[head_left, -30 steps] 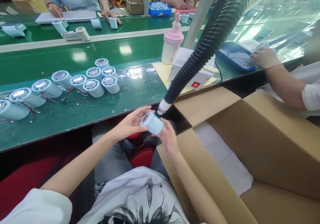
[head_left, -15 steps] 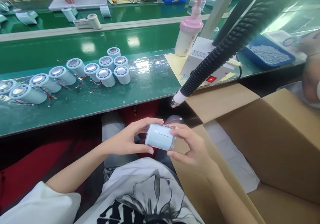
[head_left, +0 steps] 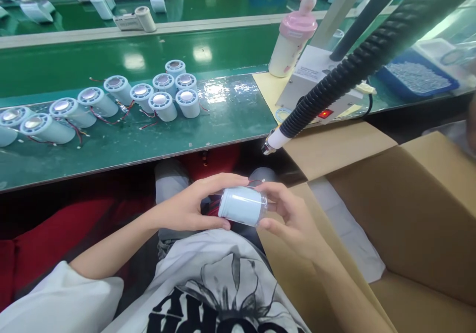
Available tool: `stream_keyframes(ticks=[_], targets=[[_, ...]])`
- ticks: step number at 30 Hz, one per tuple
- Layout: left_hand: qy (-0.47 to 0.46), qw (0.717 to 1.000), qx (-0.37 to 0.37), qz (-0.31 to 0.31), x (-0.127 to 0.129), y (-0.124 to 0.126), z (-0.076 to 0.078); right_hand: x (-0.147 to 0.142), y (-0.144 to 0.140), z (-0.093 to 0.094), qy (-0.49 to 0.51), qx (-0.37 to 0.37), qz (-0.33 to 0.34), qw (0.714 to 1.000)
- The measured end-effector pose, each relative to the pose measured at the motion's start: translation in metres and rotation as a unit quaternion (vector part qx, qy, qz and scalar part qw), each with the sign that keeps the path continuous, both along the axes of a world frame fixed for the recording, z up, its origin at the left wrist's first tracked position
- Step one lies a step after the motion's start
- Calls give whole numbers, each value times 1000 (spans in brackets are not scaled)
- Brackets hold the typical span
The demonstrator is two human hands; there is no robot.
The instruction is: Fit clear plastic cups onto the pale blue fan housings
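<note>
Between my two hands, above my lap, lies a light-blue cylinder on its side, with a clear plastic film around it and thin wires at its upper edge. My left hand grips its left end, thumb below and fingers above. At the right end, the fingers and thumb of my right hand close on the rim of the film. Several like blue cylinders with round metal discs on top and red and black wires stand or lean on the green bench ahead.
A black ribbed hose with a metal nozzle hangs above my right hand, before a white box with a lit red switch. An open cardboard box stands at the right. A pink-lidded bottle and a blue tray of small parts stand behind.
The cylinder has turned in my hands, so its wires show less. My right hand has shifted slightly right along the film. The view has tilted down a little.
</note>
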State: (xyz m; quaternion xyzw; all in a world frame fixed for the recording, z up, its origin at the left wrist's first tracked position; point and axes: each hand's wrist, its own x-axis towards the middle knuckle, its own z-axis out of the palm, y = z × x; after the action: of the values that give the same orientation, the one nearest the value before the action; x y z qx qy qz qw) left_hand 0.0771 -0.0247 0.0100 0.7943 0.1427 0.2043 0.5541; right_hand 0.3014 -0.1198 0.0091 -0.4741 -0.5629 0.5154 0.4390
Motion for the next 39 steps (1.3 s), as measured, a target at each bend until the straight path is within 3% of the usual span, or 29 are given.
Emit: stream_keyframes(ticks=[12,24,32,39], targets=[[2,999,47,-11,-2,-2,5,-12,4,5,143,-163,-19,976],[-9,1000,6,-15,-5,-5,3,-21,8,-1,199,-302,8,933],[-17,1000,-1,-11,-7,-5,2,-26,8,-4,257,-393,36,882],[-3,999,-35,-3,-8,-8,2,-26,9,-1,268,-430,28,862]])
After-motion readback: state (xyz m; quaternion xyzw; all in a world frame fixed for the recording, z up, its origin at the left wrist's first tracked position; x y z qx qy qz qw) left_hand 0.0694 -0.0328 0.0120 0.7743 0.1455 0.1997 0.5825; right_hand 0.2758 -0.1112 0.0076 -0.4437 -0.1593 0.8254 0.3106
